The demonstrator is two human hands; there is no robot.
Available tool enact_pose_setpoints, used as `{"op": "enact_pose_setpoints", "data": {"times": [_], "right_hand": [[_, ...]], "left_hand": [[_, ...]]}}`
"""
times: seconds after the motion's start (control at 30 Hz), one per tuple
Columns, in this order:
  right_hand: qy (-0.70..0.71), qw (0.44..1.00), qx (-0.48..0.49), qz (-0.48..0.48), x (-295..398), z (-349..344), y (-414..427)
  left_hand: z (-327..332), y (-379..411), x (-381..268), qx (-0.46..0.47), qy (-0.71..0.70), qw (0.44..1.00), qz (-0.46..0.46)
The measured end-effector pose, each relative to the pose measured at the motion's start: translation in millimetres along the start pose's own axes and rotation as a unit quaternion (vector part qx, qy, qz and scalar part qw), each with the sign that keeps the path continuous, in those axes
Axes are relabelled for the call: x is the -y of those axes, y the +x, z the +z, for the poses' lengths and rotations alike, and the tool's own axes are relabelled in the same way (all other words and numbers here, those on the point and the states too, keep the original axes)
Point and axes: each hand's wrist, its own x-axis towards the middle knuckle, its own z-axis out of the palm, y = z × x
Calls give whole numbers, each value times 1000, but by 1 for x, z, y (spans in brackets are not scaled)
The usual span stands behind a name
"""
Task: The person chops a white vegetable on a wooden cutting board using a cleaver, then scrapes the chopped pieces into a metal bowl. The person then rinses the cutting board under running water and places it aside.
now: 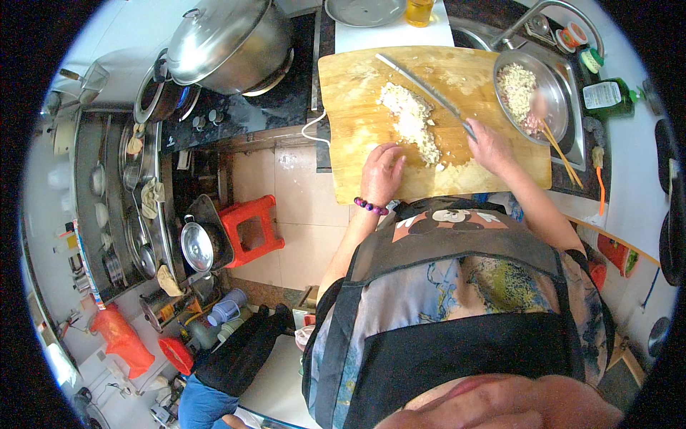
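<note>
My right hand (490,146) grips the handle of a kitchen knife (420,84), seen nearly along its spine, its blade pointing away to the upper left over a wooden cutting board (353,107). Left of the blade lies a strip of finely chopped pale food (410,120). Loosely bent, my left hand (382,169) is at the near end of this pile, with its thumb apart and nothing visible in it. A steel bowl (557,91) at the board's right edge holds chopped pale pieces (515,88) and pink minced meat (531,124), with wooden chopsticks (561,153) leaning out.
A large lidded steel pot (230,45) stands on the gas hob (241,110) at left. Beyond the bowl are the sink (576,115), tap (541,5) and a green bottle (608,97). A red stool (252,230) is on the floor; another person (236,359) is at lower left.
</note>
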Motion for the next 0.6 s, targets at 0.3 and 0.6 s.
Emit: {"op": "enact_pose_setpoints", "data": {"times": [0.3,0.6], "right_hand": [[-78,996,9,-32,-8,-12,32],[4,999,31,-19,-9,-25,-27]], "left_hand": [[-15,-5,3,-16,10,999,-26],[-19,-13,2,-12,-12,999,-34]]}}
